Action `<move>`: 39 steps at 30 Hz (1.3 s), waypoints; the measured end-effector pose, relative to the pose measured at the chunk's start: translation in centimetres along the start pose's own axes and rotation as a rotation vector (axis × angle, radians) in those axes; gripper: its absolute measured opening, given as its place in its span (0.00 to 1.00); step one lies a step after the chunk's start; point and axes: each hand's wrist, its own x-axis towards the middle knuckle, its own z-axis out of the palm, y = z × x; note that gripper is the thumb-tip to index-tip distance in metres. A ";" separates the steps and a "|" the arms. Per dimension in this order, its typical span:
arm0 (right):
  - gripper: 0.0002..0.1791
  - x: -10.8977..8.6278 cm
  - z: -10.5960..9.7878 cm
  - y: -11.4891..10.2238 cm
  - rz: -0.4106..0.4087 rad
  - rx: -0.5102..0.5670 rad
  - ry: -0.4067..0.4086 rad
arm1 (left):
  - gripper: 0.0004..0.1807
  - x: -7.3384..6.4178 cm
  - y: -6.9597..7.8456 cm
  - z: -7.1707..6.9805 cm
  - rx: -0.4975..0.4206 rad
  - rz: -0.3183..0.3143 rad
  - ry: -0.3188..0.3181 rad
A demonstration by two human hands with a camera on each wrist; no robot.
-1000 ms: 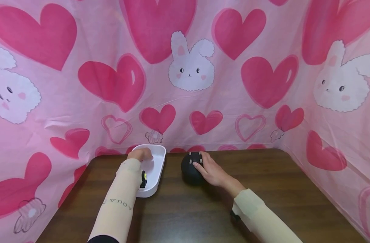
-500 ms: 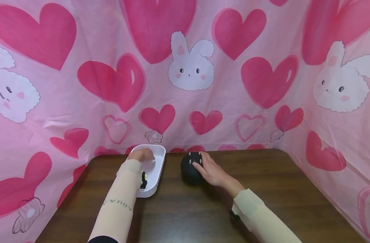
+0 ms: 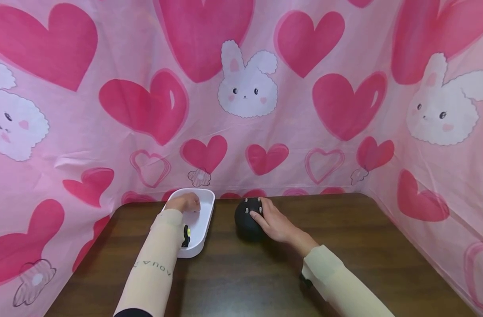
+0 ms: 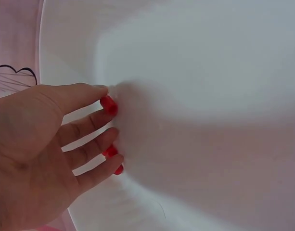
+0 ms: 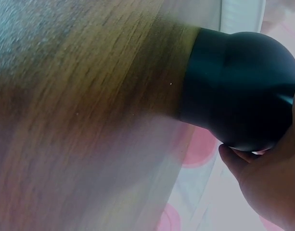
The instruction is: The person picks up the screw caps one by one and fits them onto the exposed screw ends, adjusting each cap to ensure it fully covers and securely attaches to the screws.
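Note:
Inside the white tray [image 3: 208,211], toward its far end, my left hand [image 3: 183,203] reaches down. Its thumb and forefinger pinch a small red cylindrical piece [image 4: 109,105], seen in the left wrist view. More small red pieces [image 4: 111,152] lie by the tray wall, partly behind the other fingers. My right hand [image 3: 276,221] grips a black ball-shaped object [image 3: 247,228] standing on the table, its thumb over the top and fingers along the right side. Several short silver pegs [image 3: 247,210] stick up from the top. The right wrist view shows its wide cylindrical base [image 5: 200,79].
The tray stands left of the black object on the dark wooden table [image 3: 241,281]. Past the table's back edge hangs a pink cloth [image 3: 296,110] with hearts and rabbits. A black strap-like item with yellow [image 3: 186,235] shows by the left wrist.
My left fingers have shifted slightly within the tray and look more drawn together. The right hand keeps its hold on the black object. The head view has turned a little.

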 end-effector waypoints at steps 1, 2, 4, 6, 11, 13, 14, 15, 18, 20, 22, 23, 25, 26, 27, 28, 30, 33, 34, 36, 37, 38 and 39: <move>0.40 0.0 0.0 0.0 -0.001 0.002 0.000 | 0.10 0.0 0.0 0.0 0.006 0.003 0.011; 0.39 0.0 -0.1 -0.1 -0.002 0.003 0.001 | 0.09 0.0 0.0 0.0 0.005 0.000 0.024; 0.40 0.0 -0.1 -0.1 0.000 0.001 -0.004 | 0.08 0.0 -0.1 0.1 -0.011 -0.022 0.046; 0.40 0.0 -0.1 -0.1 0.005 0.007 -0.007 | 0.07 0.1 -0.1 0.3 -0.027 -0.044 0.060; 0.40 -0.1 0.0 0.1 0.011 0.006 -0.013 | 0.05 0.1 -0.3 0.5 -0.048 -0.049 0.079; 0.40 -0.1 0.0 0.0 0.012 0.004 -0.015 | 0.03 0.1 -0.5 0.5 -0.050 -0.029 0.096; 0.40 -0.2 0.0 -0.1 0.013 0.004 -0.014 | 0.02 0.1 -0.5 0.5 -0.052 -0.021 0.103; 0.40 -0.2 0.0 -0.1 0.014 0.005 -0.012 | 0.02 0.1 -0.6 0.4 -0.057 -0.018 0.108; 0.40 -0.3 0.0 -0.3 0.020 0.002 -0.008 | 0.03 0.1 -0.8 0.3 -0.077 -0.023 0.112; 0.40 -0.4 0.1 -0.4 0.020 0.002 -0.004 | 0.03 0.2 -0.9 0.3 -0.091 -0.035 0.101; 0.40 -0.5 0.1 -0.5 0.016 -0.005 -0.004 | 0.04 0.2 -1.0 0.4 -0.100 -0.047 0.091; 0.40 -0.6 0.1 -0.5 0.017 -0.004 -0.005 | 0.04 0.2 -1.0 0.4 -0.105 -0.051 0.086; 0.39 -0.6 0.2 -0.6 0.014 0.002 0.000 | 0.05 0.3 -1.1 0.5 -0.112 -0.061 0.082; 0.39 -0.6 0.2 -0.6 0.015 0.002 -0.001 | 0.06 0.4 -1.1 0.5 -0.114 -0.061 0.081; 0.39 -0.5 0.3 -0.6 0.016 0.003 0.001 | 0.06 0.4 -1.2 0.5 -0.108 -0.056 0.080; 0.39 -0.5 0.3 -0.7 0.018 0.004 0.003 | 0.06 0.5 -1.3 0.5 -0.102 -0.045 0.080; 0.39 -0.5 0.4 -0.8 0.020 0.005 0.006 | 0.05 0.6 -1.4 0.5 -0.095 -0.037 0.082; 0.40 -0.3 0.5 -0.9 0.023 0.000 0.010 | 0.05 0.6 -1.6 0.4 -0.088 -0.025 0.079; 0.40 -0.3 0.5 -0.9 0.024 -0.001 0.012 | 0.05 0.6 -1.6 0.4 -0.091 -0.024 0.079; 0.40 -0.2 0.5 -1.0 0.028 0.000 0.016 | 0.06 0.4 -1.6 0.2 -0.106 -0.027 0.075; 0.40 -0.1 0.5 -1.1 0.032 -0.001 0.017 | 0.07 0.4 -1.6 0.2 -0.115 -0.025 0.074; 0.40 -0.1 0.5 -1.1 0.035 -0.005 0.018 | 0.07 0.4 -1.7 0.1 -0.124 -0.025 0.070; 0.40 0.0 0.5 -1.1 0.037 -0.007 0.018 | 0.08 0.4 -1.7 0.0 -0.135 -0.024 0.068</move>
